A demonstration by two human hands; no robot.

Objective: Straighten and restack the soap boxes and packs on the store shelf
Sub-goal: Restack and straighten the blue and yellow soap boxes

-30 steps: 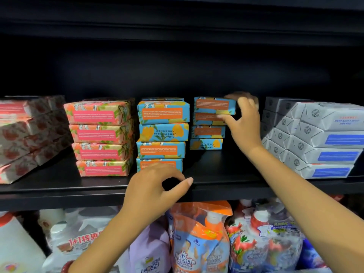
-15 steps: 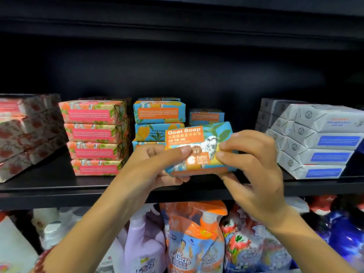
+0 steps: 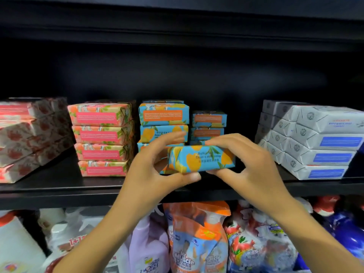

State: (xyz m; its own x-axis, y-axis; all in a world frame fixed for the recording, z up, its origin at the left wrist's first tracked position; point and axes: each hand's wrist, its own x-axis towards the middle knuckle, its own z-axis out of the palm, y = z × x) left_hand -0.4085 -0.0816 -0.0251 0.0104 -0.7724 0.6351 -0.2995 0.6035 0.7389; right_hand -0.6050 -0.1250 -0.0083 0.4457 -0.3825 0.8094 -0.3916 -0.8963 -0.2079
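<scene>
Paper-wrapped rectangular soap box [image 3: 201, 159] pinched by left hand [image 3: 155, 174] and right hand [image 3: 248, 170].

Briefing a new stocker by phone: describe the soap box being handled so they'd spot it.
On the black shelf, look before the middle blue stacks. The blue box with orange fruit is pinched between left hand and right hand, the only one off a stack.

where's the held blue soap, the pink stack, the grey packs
held blue soap [image 3: 201, 159]: head view, front face
pink stack [image 3: 98, 135]: head view, second bar's label
grey packs [image 3: 339, 142]: head view, blue label
</scene>
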